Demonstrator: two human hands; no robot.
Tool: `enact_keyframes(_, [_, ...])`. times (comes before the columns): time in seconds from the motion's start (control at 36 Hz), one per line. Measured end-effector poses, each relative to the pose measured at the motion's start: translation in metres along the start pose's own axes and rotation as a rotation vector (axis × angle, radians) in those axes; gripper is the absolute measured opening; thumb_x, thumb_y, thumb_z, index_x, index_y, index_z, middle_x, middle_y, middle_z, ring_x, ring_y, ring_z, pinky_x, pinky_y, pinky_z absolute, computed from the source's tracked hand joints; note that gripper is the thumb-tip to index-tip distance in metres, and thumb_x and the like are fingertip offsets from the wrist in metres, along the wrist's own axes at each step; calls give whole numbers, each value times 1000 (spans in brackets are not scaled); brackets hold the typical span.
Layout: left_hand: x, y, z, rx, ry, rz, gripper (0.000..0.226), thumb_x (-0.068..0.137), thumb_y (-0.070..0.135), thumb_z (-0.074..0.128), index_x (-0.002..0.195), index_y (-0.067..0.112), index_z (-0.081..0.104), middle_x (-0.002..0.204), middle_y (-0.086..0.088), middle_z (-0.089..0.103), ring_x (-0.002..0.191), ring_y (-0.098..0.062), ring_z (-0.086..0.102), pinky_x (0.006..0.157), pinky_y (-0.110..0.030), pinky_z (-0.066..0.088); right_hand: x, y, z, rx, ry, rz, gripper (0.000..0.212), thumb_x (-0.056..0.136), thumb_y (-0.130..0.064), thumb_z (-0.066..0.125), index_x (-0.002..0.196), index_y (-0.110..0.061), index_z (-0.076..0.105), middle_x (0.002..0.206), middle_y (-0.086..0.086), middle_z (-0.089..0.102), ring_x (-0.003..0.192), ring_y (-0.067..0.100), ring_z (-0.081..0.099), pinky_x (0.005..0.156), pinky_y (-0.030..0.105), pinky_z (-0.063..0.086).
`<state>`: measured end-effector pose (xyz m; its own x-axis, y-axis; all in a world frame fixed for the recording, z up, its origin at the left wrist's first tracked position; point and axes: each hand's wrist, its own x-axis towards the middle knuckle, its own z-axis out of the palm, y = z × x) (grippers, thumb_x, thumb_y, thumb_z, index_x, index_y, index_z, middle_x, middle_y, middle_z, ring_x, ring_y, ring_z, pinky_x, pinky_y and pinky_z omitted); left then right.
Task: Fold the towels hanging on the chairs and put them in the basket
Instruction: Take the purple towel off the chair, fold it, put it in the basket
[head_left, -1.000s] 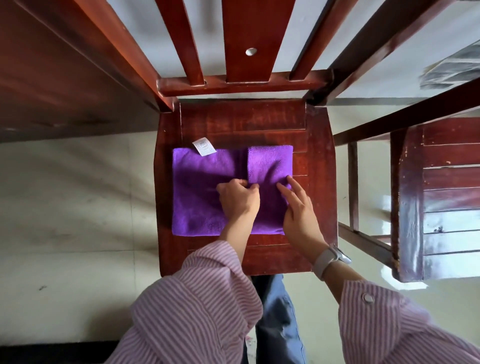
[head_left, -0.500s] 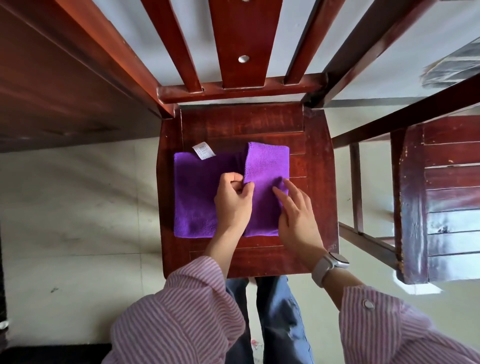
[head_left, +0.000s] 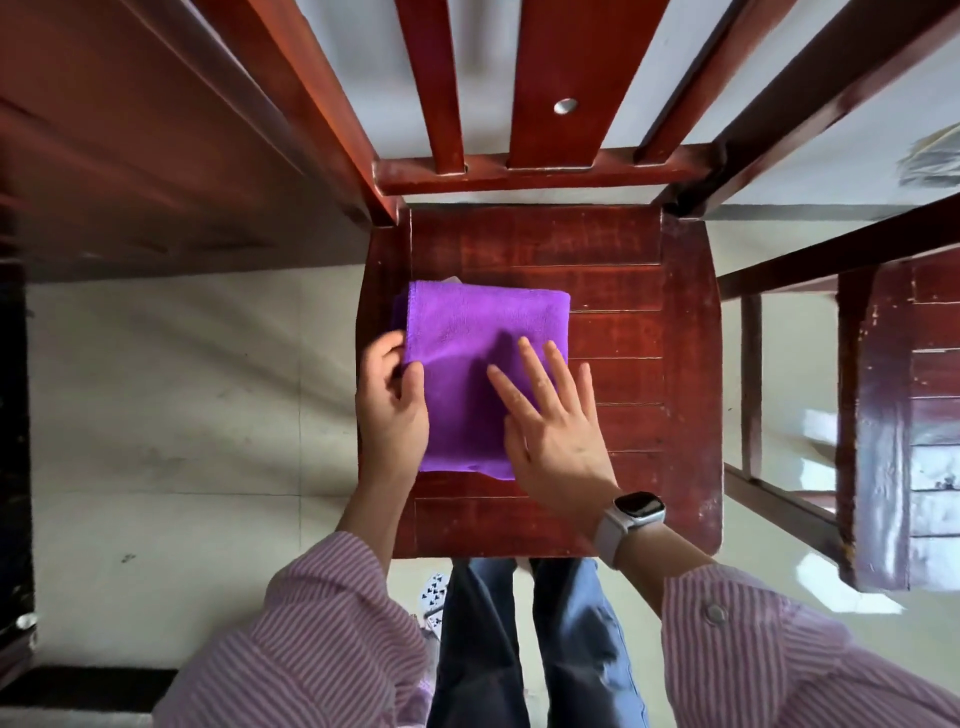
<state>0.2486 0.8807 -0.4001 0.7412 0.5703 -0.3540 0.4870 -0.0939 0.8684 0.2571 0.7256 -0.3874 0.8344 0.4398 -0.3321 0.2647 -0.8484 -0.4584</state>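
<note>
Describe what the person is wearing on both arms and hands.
Both arms wear long shirt sleeves with fine pink and white stripes. The left sleeve ends in a loose, wide cuff. The right sleeve has a round grey button at the cuff. A smartwatch with a dark rectangular face and a pale grey band sits on the right wrist. Both the left hand and right hand are bare: no gloves or rings visible.

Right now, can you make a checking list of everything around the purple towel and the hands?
Surface: wooden chair seat, worn, dark red.
Job's things: purple towel folded into a compact rectangle, lying flat on the seat; no basket seen.
Clutter: nothing seen.
Grippers: left hand pinches the towel's left edge; right hand lies flat, fingers spread, on the towel.
Cables: nothing seen.
Surroundings: second chair to the right, pale floor.
</note>
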Motion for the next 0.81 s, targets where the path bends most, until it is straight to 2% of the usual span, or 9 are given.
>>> enact_keyframes(0.08, [4,-9,-3,66,46,-72,29,89,5,52,118,8,52,100,-11,61,89,-18,57,81,-25,45,5,-3,9,-77,-32,-14,53,82,-25,32,133,-23,45,148,14,31,136,39,26,105,61,24])
enact_keyframes(0.14, [7,-15,-5,112,26,-155,28,92,13,51,118,3,54,97,-8,61,89,-18,57,82,-27,44,7,-3,15,-136,-62,-17,53,81,-26,33,132,-23,47,147,15,33,135,40,27,104,61,26])
enact_keyframes(0.22, [14,-19,-7,122,-16,-235,18,92,23,51,92,9,62,79,-1,60,73,-9,53,73,-26,42,9,-2,21,-192,-75,-14,53,80,-28,33,130,-24,48,146,15,34,135,41,28,104,61,25])
enact_keyframes(0.28, [18,-15,-7,186,-45,-169,23,92,22,51,72,12,54,61,3,50,57,-5,43,60,-25,34,11,-2,22,-210,-63,-16,53,80,-29,34,130,-24,49,146,16,35,135,40,28,104,60,22])
enact_keyframes(0.31, [20,-13,-7,228,-60,-122,22,92,20,51,72,10,52,61,0,49,56,-9,42,59,-25,31,11,-2,22,-220,-55,-16,53,80,-29,34,130,-24,49,146,16,35,135,40,28,105,60,21])
enact_keyframes(0.39, [22,-11,-6,354,-50,15,20,94,17,46,90,0,54,74,-10,54,70,-29,52,61,-27,30,11,-4,22,-258,-29,-21,52,80,-30,36,131,-25,48,145,16,36,135,40,30,105,61,18])
enact_keyframes(0.47, [19,-17,-8,499,16,84,25,97,22,40,103,1,53,88,-20,64,83,-40,58,63,-35,34,11,-6,23,-278,-18,-40,53,81,-31,38,132,-26,46,146,17,34,135,38,29,105,61,18])
enact_keyframes(0.58, [16,-24,-9,601,79,49,28,97,28,39,111,6,51,100,-19,65,92,-40,59,65,-39,40,13,-6,27,-289,-24,-46,52,84,-34,37,135,-27,42,148,18,28,138,37,25,107,59,17])
enact_keyframes(0.81, [32,-21,-5,465,128,169,32,92,24,48,116,4,53,102,-14,66,93,-31,61,75,-35,44,35,-8,20,-264,124,-87,49,86,-27,38,134,-19,44,147,19,32,135,40,28,108,58,18])
